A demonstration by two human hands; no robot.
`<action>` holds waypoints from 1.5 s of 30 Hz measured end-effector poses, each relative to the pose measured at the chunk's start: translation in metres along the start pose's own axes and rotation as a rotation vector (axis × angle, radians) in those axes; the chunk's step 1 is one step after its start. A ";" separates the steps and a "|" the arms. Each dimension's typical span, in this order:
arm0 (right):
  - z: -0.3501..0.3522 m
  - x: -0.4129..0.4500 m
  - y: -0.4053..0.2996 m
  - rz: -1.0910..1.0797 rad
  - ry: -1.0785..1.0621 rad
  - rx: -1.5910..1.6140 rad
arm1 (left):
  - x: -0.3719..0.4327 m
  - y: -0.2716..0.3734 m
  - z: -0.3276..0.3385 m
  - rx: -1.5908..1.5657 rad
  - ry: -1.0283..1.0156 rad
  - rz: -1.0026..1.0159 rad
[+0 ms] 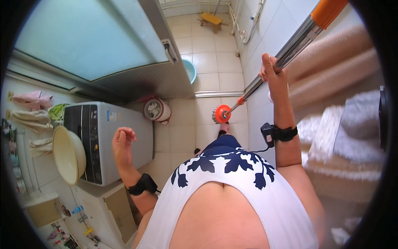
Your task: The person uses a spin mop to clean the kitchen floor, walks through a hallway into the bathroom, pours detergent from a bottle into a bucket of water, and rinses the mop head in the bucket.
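Note:
My right hand point(275, 73) is wrapped around the metal pole of a mop point(292, 45), which slants across the right side of the view. An orange sleeve point(328, 12) covers the pole's upper end. At the lower end, the orange round mop head point(222, 114) with grey fibres is down by my foot, over the tiled floor point(205, 140). My left hand point(123, 146) holds nothing, its fingers loosely curled, in front of a grey washing machine point(127, 133) with a dark control panel.
A waste bin point(157, 109) with a bag in it stands beside the washing machine. The frosted-glass door point(93, 34) is at upper left, a metal threshold strip point(219, 94) beyond the mop head. Farther off are a light-blue basin point(189, 71) and wooden stool point(211, 19). A cream basin point(70, 155) is at left.

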State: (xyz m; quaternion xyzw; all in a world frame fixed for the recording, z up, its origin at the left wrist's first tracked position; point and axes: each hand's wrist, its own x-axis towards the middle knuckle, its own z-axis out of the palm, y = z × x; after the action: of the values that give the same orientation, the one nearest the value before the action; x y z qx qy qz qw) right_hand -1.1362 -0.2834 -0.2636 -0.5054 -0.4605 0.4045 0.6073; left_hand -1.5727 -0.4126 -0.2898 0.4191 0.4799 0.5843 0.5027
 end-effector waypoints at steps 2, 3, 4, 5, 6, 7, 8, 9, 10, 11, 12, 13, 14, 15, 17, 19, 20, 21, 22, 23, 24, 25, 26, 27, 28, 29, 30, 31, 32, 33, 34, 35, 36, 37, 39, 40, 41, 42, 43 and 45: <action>0.012 0.046 -0.003 -0.021 -0.026 0.013 | 0.039 -0.013 0.026 0.019 -0.010 -0.037; 0.016 0.061 -0.001 -0.028 -0.048 0.039 | 0.053 -0.019 0.040 0.035 -0.067 -0.061; 0.015 0.078 0.003 0.000 -0.038 0.039 | 0.077 -0.026 0.059 0.047 -0.140 -0.042; 0.016 0.102 0.000 -0.018 -0.043 0.047 | 0.095 -0.034 0.082 0.037 -0.168 -0.068; 0.019 0.117 0.003 0.004 -0.077 0.065 | 0.103 -0.044 0.101 0.042 -0.192 -0.132; 0.022 0.133 0.002 0.010 -0.114 0.074 | 0.114 -0.053 0.119 0.035 -0.278 -0.170; 0.026 0.146 0.005 -0.034 -0.119 0.050 | 0.127 -0.060 0.137 0.028 -0.364 -0.209; 0.030 0.165 0.002 -0.039 -0.125 0.049 | 0.147 -0.064 0.157 0.070 -0.437 -0.242; 0.037 0.180 -0.001 -0.022 -0.194 0.030 | 0.162 -0.067 0.173 0.114 -0.495 -0.291; 0.045 0.197 -0.005 -0.007 -0.265 0.011 | 0.181 -0.064 0.191 0.149 -0.533 -0.261; 0.051 0.214 -0.007 -0.005 -0.287 0.014 | 0.203 -0.063 0.210 0.183 -0.578 -0.227; 0.059 0.228 -0.010 0.001 -0.312 0.016 | 0.222 -0.069 0.224 0.171 -0.562 -0.232; 0.062 0.234 -0.003 -0.004 -0.321 0.015 | 0.238 -0.083 0.234 0.167 -0.570 -0.243; 0.067 0.248 -0.002 -0.015 -0.342 0.010 | 0.257 -0.093 0.246 0.165 -0.558 -0.243; 0.079 0.276 -0.003 -0.012 -0.386 -0.007 | 0.295 -0.113 0.265 0.155 -0.565 -0.178; 0.093 0.304 -0.001 -0.071 -0.428 0.032 | 0.329 -0.141 0.279 0.084 -0.553 -0.205; 0.102 0.311 0.003 -0.075 -0.437 0.036 | 0.343 -0.156 0.281 0.012 -0.544 -0.227; 0.105 0.320 0.009 -0.062 -0.453 0.045 | 0.355 -0.184 0.286 0.038 -0.484 -0.220; 0.110 0.329 0.012 -0.012 -0.488 0.039 | 0.366 -0.190 0.292 0.033 -0.409 -0.189; 0.117 0.343 0.014 -0.003 -0.514 0.013 | 0.377 -0.195 0.298 0.029 -0.330 -0.159; 0.125 0.359 0.012 -0.013 -0.530 0.024 | 0.389 -0.189 0.302 0.023 -0.313 -0.158; 0.133 0.373 0.010 -0.024 -0.548 0.035 | 0.399 -0.181 0.307 -0.006 -0.232 -0.163; 0.140 0.383 0.008 -0.022 -0.568 0.034 | 0.409 -0.174 0.310 -0.035 -0.149 -0.167; 0.143 0.387 0.012 -0.001 -0.587 0.031 | 0.415 -0.180 0.308 -0.031 -0.132 -0.164; 0.146 0.393 0.016 0.020 -0.608 0.029 | 0.420 -0.190 0.305 -0.034 -0.066 -0.161; 0.151 0.399 0.021 0.022 -0.629 0.036 | 0.423 -0.198 0.301 -0.038 0.003 -0.157; 0.160 0.410 0.020 0.039 -0.642 0.062 | 0.433 -0.199 0.299 -0.045 0.020 -0.151; 0.168 0.420 0.020 0.057 -0.659 0.087 | 0.441 -0.199 0.294 -0.050 0.061 -0.154; 0.176 0.429 0.020 0.057 -0.686 0.085 | 0.449 -0.198 0.289 -0.056 0.106 -0.156; 0.184 0.440 0.021 0.084 -0.722 0.081 | 0.457 -0.196 0.285 -0.068 0.140 -0.141; 0.189 0.448 0.027 0.115 -0.750 0.083 | 0.462 -0.198 0.281 -0.057 0.164 -0.138; 0.196 0.457 0.037 0.114 -0.784 0.089 | 0.465 -0.199 0.277 -0.045 0.191 -0.136; 0.205 0.469 0.049 0.124 -0.781 0.147 | 0.473 -0.200 0.274 -0.042 0.226 -0.102; 0.213 0.482 0.057 0.120 -0.772 0.207 | 0.481 -0.194 0.272 -0.043 0.249 -0.075; 0.223 0.496 0.068 0.144 -0.824 0.164 | 0.496 -0.179 0.268 0.007 0.320 -0.028; 0.227 0.503 0.079 0.200 -0.860 0.183 | 0.505 -0.169 0.267 0.030 0.347 0.012; 0.234 0.506 0.084 0.213 -0.874 0.190 | 0.509 -0.160 0.267 0.058 0.373 0.037; 0.242 0.507 0.087 0.230 -0.880 0.188 | 0.516 -0.145 0.268 0.070 0.373 0.065; 0.249 0.507 0.092 0.246 -0.937 0.165 | 0.519 -0.131 0.271 0.114 0.412 0.105; 0.268 0.507 0.103 0.333 -1.050 0.175 | 0.532 -0.104 0.275 0.237 0.468 0.244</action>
State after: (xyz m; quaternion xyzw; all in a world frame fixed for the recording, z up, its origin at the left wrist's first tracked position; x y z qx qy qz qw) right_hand -1.2717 0.2832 -0.2713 -0.2497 -0.5798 0.7292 0.2641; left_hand -1.3624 0.1556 -0.3365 0.3834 0.5936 0.6612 0.2519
